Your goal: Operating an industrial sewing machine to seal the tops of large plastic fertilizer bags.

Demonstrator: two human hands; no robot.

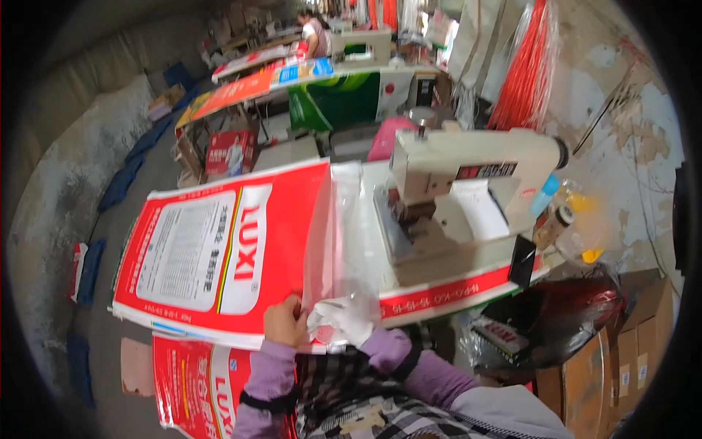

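Observation:
A large red and white printed sack (292, 212) lies flat on a stack to the left of the sewing machine (468, 172). From its open right end a clear plastic liner (349, 241) sticks out. My left hand (284, 323), bare, is closed with curled fingers on the near corner of the sack's mouth. Beside it, my right hand (342, 320) wears a white glove and is closed on the liner close to that corner. The two hands nearly touch, and the fingertips of the glove are partly hidden by plastic.
Another red sack (194, 388) hangs below the stack at the near left. Bottles (559, 219) stand behind the machine, with cardboard boxes (636, 344) at the lower right. Red strands (523, 80) hang by the wall. Farther off, a person (316, 36) is near another machine.

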